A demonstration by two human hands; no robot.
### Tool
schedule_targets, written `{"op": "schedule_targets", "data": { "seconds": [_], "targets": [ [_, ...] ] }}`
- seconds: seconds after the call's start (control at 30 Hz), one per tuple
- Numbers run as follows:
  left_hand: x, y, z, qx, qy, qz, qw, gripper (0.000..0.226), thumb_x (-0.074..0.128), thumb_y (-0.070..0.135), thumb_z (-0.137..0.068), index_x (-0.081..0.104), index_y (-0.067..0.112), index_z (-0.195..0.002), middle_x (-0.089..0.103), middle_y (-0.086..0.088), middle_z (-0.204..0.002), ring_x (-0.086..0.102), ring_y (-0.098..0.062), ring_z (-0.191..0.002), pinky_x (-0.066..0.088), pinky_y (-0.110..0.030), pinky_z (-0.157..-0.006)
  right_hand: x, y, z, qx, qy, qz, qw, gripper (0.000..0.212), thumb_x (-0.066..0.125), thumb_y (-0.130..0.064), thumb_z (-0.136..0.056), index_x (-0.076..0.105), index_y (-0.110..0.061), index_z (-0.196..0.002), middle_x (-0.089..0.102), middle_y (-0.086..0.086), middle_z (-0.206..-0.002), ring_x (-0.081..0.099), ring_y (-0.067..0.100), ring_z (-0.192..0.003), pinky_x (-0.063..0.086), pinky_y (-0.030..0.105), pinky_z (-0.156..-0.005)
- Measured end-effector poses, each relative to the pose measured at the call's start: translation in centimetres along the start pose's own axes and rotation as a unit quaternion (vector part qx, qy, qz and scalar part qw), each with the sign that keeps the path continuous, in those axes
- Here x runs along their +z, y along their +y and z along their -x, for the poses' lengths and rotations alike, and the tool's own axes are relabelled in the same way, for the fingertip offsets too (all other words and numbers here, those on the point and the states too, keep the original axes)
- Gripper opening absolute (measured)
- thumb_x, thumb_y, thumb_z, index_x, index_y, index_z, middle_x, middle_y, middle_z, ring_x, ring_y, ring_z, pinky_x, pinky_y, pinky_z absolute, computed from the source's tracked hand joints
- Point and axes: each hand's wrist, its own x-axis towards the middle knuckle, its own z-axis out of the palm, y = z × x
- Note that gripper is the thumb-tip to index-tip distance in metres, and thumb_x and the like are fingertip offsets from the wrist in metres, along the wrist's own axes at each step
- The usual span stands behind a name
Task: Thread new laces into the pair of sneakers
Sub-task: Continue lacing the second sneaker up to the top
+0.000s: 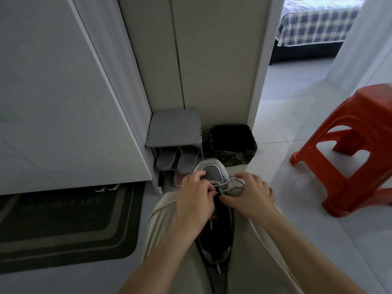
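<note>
You are in an entryway with a pale tiled floor (297, 115), seated with the work between your knees. Your left hand (195, 200) has its fingers curled in, pinching the grey-white lace (231, 183) at the eyelets near the middle of the sneaker. Your right hand (252, 198) curls its fingers over the lace on the shoe's right side, thumb pointing in toward the tongue. The sneaker (212, 169) lies between your beige trouser legs (167, 234), its grey toe pointing away from you and its dark opening toward you. Just beyond the toe stand a small grey shoe rack (174, 130) holding grey slippers (176, 159) and a black-lined waste bin (232, 143). A dark doormat (63, 221) lies to your left, a red plastic stool (350, 149) to your right, and a plaid-covered bed (314, 24) shows through the doorway.
</note>
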Motion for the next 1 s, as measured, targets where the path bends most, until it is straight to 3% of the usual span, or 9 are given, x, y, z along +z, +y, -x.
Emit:
{"op": "schedule_targets", "data": {
  "seconds": [0.27, 0.4, 0.53, 0.7, 0.8, 0.9, 1.0],
  "targets": [
    [-1.6, -2.0, 0.9, -0.033, 0.007, 0.031, 0.999, 0.010, 0.060, 0.025, -0.090, 0.069, 0.021, -0.092, 0.046, 0.011, -0.132, 0.036, -0.008, -0.124, 0.024, -0.015, -0.095, -0.2, 1.0, -0.2, 0.021, -0.046, -0.054, 0.997, 0.088, 0.067, -0.059, -0.067, 0.025, -0.035, -0.141, 0.045, -0.001, -0.140, 0.025, 0.019, -0.138, 0.001, 0.055, -0.114],
    [-3.3, -4.3, 1.7, -0.073, 0.003, 0.036, 0.997, 0.005, 0.062, 0.024, -0.089, 0.063, 0.023, -0.084, 0.048, 0.008, -0.130, 0.040, -0.010, -0.124, 0.027, -0.021, -0.102, -0.3, 0.5, -0.2, 0.003, -0.053, -0.073, 0.996, 0.083, 0.068, -0.050, -0.071, 0.027, -0.032, -0.140, 0.050, -0.009, -0.130, 0.027, 0.017, -0.136, -0.002, 0.056, -0.114],
    [-3.6, -7.0, 2.9, -0.103, -0.002, 0.021, 0.994, 0.005, 0.062, 0.027, -0.088, 0.060, 0.025, -0.084, 0.051, 0.007, -0.129, 0.046, -0.009, -0.121, 0.033, -0.020, -0.097, -0.2, 0.1, -0.1, -0.026, -0.052, -0.059, 0.997, 0.068, 0.067, -0.046, -0.074, 0.037, -0.033, -0.133, 0.054, -0.018, -0.116, 0.032, 0.016, -0.131, -0.004, 0.057, -0.113],
    [-4.5, -9.5, 3.7, -0.130, 0.004, -0.011, 0.991, 0.009, 0.066, 0.026, -0.085, 0.058, 0.030, -0.082, 0.053, 0.005, -0.129, 0.045, -0.013, -0.124, 0.030, -0.032, -0.105, -0.1, 0.2, 0.1, -0.035, -0.039, -0.032, 0.998, 0.054, 0.065, -0.049, -0.075, 0.050, -0.035, -0.124, 0.058, -0.018, -0.101, 0.044, 0.015, -0.121, -0.002, 0.056, -0.113],
    [-4.5, -10.3, 4.1, -0.140, -0.019, -0.030, 0.990, 0.009, 0.065, 0.030, -0.085, 0.057, 0.032, -0.082, 0.052, 0.007, -0.130, 0.045, -0.013, -0.125, 0.032, -0.034, -0.104, 0.0, -0.1, 0.2, -0.043, -0.036, -0.025, 0.998, 0.032, 0.064, -0.046, -0.075, 0.060, -0.037, -0.106, 0.060, -0.014, -0.095, 0.048, 0.017, -0.114, 0.002, 0.056, -0.113],
    [-4.2, -9.6, 4.0, -0.110, -0.077, -0.054, 0.989, 0.003, 0.059, 0.035, -0.089, 0.057, 0.034, -0.091, 0.050, 0.012, -0.125, 0.043, -0.010, -0.124, 0.036, -0.033, -0.102, 0.2, -0.1, 0.4, -0.042, -0.021, -0.027, 0.999, 0.023, 0.063, -0.043, -0.075, 0.058, -0.034, -0.095, 0.060, -0.013, -0.094, 0.047, 0.017, -0.111, 0.004, 0.056, -0.113],
    [-3.9, -6.4, 2.9, -0.025, -0.069, -0.023, 0.997, 0.018, 0.055, 0.039, -0.092, 0.060, 0.032, -0.108, 0.045, 0.020, -0.120, 0.039, 0.001, -0.120, 0.034, -0.029, -0.103, 0.3, 0.1, 0.5, -0.040, -0.009, -0.029, 0.999, 0.025, 0.064, -0.043, -0.077, 0.054, -0.031, -0.097, 0.059, -0.014, -0.094, 0.047, 0.016, -0.110, 0.002, 0.054, -0.114]
  ]
}}
